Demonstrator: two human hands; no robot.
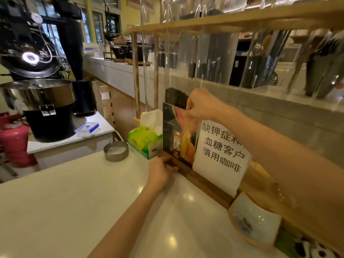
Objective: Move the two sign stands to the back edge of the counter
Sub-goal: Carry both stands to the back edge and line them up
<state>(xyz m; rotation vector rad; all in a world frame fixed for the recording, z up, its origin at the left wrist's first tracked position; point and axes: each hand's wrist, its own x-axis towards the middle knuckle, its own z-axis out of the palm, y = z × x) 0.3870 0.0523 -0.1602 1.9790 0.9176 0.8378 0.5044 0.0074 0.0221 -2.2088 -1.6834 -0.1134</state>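
Two sign stands on wooden bases stand side by side at the back of the white counter (74, 211). The left one, a dark poster sign stand (176, 138) showing a bottle, is held by both hands: my right hand (201, 105) pinches its top edge, and my left hand (161, 172) grips the left end of its wooden base. To its right stands the white paper sign stand (221, 155) with black Chinese characters, untouched, its long wooden base (210, 187) on the counter.
A green tissue box (144, 140) and a round metal ashtray (115, 151) sit just left of the signs. A square ceramic dish (255, 223) lies to the right. A wooden-framed clear screen (223, 53) rises behind. A coffee roaster (37, 90) stands on a side table at the left.
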